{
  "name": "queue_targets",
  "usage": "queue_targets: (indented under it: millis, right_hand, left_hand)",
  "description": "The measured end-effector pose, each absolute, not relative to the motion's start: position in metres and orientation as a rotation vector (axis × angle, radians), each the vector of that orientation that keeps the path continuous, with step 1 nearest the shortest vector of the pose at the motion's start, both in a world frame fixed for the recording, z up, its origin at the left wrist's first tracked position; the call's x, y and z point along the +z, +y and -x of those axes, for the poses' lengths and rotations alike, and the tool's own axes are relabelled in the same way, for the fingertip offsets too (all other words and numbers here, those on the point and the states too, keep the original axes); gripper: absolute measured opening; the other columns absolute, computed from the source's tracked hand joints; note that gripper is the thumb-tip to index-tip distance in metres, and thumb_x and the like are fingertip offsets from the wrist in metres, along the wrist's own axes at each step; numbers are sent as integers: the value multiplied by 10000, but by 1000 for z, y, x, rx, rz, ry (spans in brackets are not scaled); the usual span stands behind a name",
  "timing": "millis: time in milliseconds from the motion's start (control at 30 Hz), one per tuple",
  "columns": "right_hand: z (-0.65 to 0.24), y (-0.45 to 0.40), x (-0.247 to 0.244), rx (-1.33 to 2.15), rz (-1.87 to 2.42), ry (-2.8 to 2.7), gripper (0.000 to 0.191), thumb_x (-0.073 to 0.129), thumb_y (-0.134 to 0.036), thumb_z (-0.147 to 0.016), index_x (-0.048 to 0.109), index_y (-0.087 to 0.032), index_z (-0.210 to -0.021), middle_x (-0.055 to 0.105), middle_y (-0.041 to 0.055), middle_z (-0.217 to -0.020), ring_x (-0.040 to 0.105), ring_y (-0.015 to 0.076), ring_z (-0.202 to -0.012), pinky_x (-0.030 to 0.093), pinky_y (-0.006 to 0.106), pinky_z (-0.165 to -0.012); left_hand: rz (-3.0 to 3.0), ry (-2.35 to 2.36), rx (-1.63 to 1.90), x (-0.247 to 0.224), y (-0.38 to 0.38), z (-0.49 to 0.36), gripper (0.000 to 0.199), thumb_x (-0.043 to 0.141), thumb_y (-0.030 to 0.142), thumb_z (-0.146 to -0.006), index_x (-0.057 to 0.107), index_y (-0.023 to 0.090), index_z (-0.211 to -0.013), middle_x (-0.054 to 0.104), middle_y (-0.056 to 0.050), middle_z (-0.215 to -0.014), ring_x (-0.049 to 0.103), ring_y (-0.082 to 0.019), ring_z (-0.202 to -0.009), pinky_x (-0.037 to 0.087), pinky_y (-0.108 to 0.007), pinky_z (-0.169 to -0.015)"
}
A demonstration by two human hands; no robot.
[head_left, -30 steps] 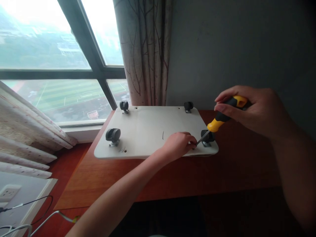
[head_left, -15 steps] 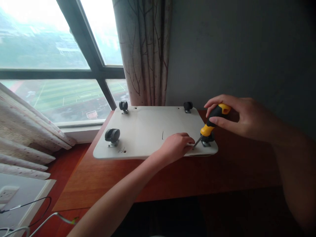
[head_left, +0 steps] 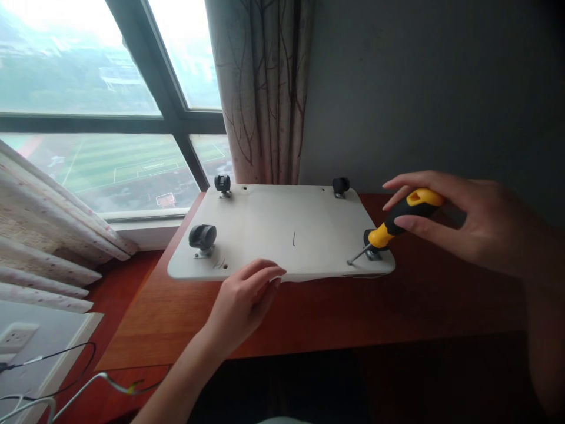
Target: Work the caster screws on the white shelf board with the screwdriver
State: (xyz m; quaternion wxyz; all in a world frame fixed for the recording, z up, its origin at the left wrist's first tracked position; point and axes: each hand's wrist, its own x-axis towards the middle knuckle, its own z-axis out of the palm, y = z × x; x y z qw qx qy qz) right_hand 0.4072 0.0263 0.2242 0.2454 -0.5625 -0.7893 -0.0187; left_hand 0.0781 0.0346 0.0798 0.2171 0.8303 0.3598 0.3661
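Note:
My right hand [head_left: 468, 221] has its thumb and fingers around the yellow-and-black handle of a screwdriver [head_left: 404, 218]. The tool leans down to the left, and its tip meets a small screw [head_left: 349, 262] near the front right corner of a white board [head_left: 273, 224]. By the board's front edge is my left hand [head_left: 247, 294], fingers loosely bent and nothing visible in them. Black casters stand on the board's corners: front left [head_left: 202, 237], back left [head_left: 223, 185], back right [head_left: 341, 186] and front right [head_left: 374, 254], partly hidden by the screwdriver.
Beneath the board is a reddish-brown wooden table [head_left: 176, 324]. A window [head_left: 110, 171] and curtains [head_left: 265, 88] stand behind and to the left. Cables [head_left: 83, 388] run at the lower left, below a wall socket [head_left: 17, 338].
My left hand has moved away from the screw, leftward and toward me. My right hand has swung right and lower, so the screwdriver leans over more, its tip still at the screw.

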Motion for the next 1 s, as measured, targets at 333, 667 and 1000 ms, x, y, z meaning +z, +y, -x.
queue_targets:
  millis: [333, 667, 1000]
  right_hand:
    - [-399, 29, 222, -118, 1549, -2156, 332, 589, -368, -900, 628, -279, -1217, 730, 15, -1107, 688, 189, -831, 476, 278, -653]
    - [-392, 33, 216, -505, 1638, -2059, 411, 606, -596, -889, 692, -258, -1107, 727, 36, -867, 648, 217, -688, 415, 319, -626]
    - [-395, 27, 221, -153, 1582, -2127, 374, 544, -384, -919, 619, -315, -1279, 738, -1, -1115, 698, 197, -888, 471, 271, -628]
  left_hand:
    - [-2253, 1219, 1169, 53, 8, -40, 272, 535, 107, -960, 708, 221, -1136, 697, -63, -1149, 719, -156, -925, 598, -214, -759]
    - [-2158, 1236, 1277, 24, 2, -39, 380, 541, 59, -946, 655, 246, -1257, 620, -82, -1385, 644, -221, -1221, 594, -290, -921]
    - [-2146, 1232, 1274, 21, 1, -38, 407, 535, 64, -948, 638, 260, -1289, 612, -81, -1403, 644, -222, -1222, 599, -270, -864]
